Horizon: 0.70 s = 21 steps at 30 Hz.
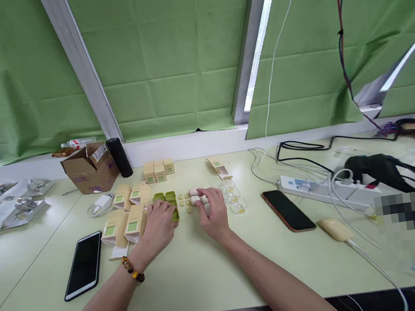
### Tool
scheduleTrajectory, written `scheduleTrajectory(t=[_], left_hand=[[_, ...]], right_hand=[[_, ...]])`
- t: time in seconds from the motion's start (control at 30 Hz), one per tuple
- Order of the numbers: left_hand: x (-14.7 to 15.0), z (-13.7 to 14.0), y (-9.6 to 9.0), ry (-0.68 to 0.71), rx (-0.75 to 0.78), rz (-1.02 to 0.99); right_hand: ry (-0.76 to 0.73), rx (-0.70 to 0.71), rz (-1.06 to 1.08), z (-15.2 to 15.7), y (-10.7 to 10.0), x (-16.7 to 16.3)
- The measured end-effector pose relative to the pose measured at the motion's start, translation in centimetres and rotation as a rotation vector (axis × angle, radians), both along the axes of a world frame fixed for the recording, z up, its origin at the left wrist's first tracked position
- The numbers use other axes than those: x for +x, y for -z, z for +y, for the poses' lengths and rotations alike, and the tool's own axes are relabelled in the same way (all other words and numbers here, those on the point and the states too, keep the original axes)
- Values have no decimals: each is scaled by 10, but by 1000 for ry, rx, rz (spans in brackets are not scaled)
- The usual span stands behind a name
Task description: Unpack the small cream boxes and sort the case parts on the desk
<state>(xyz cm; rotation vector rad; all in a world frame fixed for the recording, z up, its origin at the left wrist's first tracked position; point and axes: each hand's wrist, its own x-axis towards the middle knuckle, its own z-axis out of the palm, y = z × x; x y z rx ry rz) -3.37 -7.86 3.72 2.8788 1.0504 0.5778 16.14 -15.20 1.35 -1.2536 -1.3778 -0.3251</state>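
Observation:
My left hand (pixel 159 224) curls its fingers over the near part of a small green tray (pixel 170 196) with square compartments, hiding some of it. Beside the tray, small yellowish square pieces (pixel 182 203) lie in short rows. My right hand (pixel 213 213) pinches at several short white cylinders (pixel 194 192), thumb and fingers closed around them; part of the group is covered by the fingers. Just past that hand are clear round plastic pieces (pixel 238 204). Open beige cartons (pixel 114 227) with green labels stand left of my left hand.
Small closed beige boxes (pixel 149 173) stand at the back, with a flattened carton (pixel 219 168) to their right. Phones (pixel 84 265) (pixel 288 210) lie either side. A cardboard box (pixel 89 169), black cylinder (pixel 119 157), white charger (pixel 103 202), power strip (pixel 328 192) and cables (pixel 302 145) surround the work.

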Motion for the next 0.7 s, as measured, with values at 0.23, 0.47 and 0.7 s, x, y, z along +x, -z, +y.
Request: scheduleTrajectory(t=[0.23, 0.47, 0.7], left_hand=[[1, -5, -2, -22, 14, 98], [-1, -3, -3, -44, 17, 58], [-1, 0, -8, -46, 19, 52]], right_hand=[[-14, -12, -1, -1, 0, -1], [-23, -4, -3, -1, 1, -1], [-16, -14, -12, -2, -2, -1]])
